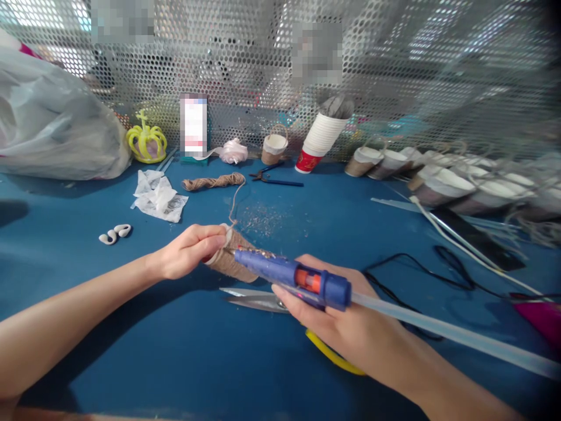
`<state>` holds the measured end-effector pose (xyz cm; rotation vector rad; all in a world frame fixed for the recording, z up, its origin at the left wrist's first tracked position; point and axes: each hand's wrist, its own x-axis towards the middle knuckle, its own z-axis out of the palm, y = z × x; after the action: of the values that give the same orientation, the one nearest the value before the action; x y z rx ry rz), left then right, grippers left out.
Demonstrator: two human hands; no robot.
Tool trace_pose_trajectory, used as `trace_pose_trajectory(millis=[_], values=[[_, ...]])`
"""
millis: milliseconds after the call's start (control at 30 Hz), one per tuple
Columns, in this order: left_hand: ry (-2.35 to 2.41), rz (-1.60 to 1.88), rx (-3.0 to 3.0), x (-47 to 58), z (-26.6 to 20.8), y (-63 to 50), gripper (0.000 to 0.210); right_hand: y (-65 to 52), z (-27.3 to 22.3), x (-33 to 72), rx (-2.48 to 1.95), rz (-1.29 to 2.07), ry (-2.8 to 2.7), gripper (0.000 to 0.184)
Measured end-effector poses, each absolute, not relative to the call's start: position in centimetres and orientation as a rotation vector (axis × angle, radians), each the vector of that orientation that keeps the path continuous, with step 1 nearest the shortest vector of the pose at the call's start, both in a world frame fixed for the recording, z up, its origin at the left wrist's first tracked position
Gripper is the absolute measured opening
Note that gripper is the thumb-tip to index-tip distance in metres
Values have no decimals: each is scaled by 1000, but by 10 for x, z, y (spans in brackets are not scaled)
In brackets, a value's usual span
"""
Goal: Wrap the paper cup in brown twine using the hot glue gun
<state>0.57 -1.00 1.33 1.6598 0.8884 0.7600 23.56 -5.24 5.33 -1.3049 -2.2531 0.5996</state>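
My left hand [186, 251] is closed on the rim of a small cup wrapped in brown twine [240, 266], which lies tilted on its side. A loose strand runs from the cup up to a twisted hank of twine [213, 182]. In my right hand [337, 304] is a blue hot glue gun [272, 266], its nozzle at the wrapped side near the rim; I cannot tell whether it touches. A long clear glue stick [438, 327] sticks out of its back. Scissors [258, 299] with yellow handles lie under my right hand, partly hidden.
Finished-looking twine cups [442, 186] crowd the right side, near a black phone [480, 238] and cables. At the back stand a stack of paper cups [326, 131], a small handled cup [274, 149], pliers [276, 180] and a yellow crown-shaped piece [146, 143]. A plastic bag [52, 117] fills the left.
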Motion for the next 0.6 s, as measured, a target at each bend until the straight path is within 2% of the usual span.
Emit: trace_pose_trajectory(millis=[300, 600], values=[[847, 765, 1627, 6, 10, -9, 30, -55, 53, 234, -1173, 580, -2409, 14], [859, 719, 1642, 4, 10, -11, 30, -48, 44, 245, -1298, 502, -2286, 17]])
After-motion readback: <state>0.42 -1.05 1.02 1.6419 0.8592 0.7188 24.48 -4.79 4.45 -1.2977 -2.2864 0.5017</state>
